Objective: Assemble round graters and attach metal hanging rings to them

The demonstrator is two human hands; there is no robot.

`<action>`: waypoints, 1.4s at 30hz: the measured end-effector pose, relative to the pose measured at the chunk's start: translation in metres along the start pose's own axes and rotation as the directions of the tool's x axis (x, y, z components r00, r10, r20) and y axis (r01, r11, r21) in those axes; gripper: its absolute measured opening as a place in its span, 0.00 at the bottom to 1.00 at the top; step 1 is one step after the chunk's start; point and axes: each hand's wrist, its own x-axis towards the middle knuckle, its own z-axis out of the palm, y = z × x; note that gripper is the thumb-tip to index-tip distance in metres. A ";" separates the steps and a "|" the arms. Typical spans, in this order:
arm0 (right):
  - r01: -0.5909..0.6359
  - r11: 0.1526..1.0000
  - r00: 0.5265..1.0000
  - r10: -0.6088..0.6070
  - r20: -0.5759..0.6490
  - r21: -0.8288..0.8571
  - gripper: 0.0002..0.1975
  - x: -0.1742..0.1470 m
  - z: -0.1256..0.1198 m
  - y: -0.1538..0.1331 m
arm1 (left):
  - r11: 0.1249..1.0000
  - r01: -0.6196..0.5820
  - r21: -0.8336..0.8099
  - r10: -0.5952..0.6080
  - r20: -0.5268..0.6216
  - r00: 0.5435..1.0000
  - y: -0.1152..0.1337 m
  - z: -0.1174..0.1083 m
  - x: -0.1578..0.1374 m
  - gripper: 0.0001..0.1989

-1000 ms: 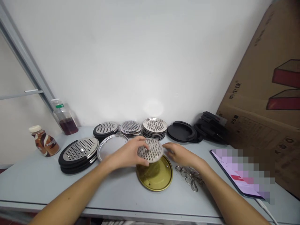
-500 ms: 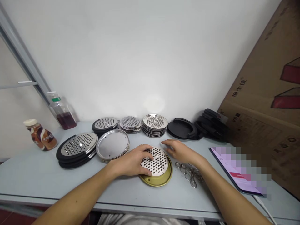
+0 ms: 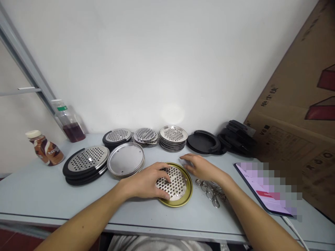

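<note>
Gold on the table: the shallow dish lies set in from the middle of the front edge, a perforated steel disc inside its rim. Left hand, grip spread over the disc's left side; right hand, fingers loosely parted, nothing visible in them. Seating, apparently; next move calls for gentle centring.

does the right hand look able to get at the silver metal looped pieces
Likely yes: the right hand seems to hold nothing, and the silver metal looped pieces lie close beside it, with nothing seen resting on them.
</note>
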 end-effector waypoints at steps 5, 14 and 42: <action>0.001 1.000 1.000 -0.001 0.004 -0.001 0.22 0.000 0.000 0.000 | 0.999 -0.032 -0.016 0.032 0.037 0.999 0.002 -0.001 -0.001 0.25; 0.016 1.000 1.000 -0.016 -0.010 0.015 0.22 -0.002 -0.002 0.001 | 1.000 -0.009 0.001 0.009 -0.199 0.980 -0.001 -0.002 0.002 0.28; -0.081 0.980 0.978 0.043 0.206 0.180 0.12 -0.013 -0.019 -0.022 | 0.949 0.178 0.261 -0.086 -0.328 0.941 -0.014 0.017 0.009 0.12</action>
